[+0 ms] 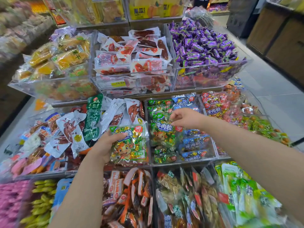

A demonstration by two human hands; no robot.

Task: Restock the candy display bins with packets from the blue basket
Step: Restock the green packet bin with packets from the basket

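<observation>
At the middle shelf bin (164,163): restocking
left hand (105,145) grips a green packet (128,143) beside it; right hand (185,118) pinches a second packet (162,134) by its top inside

Left hand (105,145) grips green packet (130,143); right hand (186,119) pinches binned packet (162,134).

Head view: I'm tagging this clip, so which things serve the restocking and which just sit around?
Job: left hand, gripping a green packet; right hand, at a binned packet; clear bin.
Just there: purple candies; red-and-white packets; price tag.
</observation>
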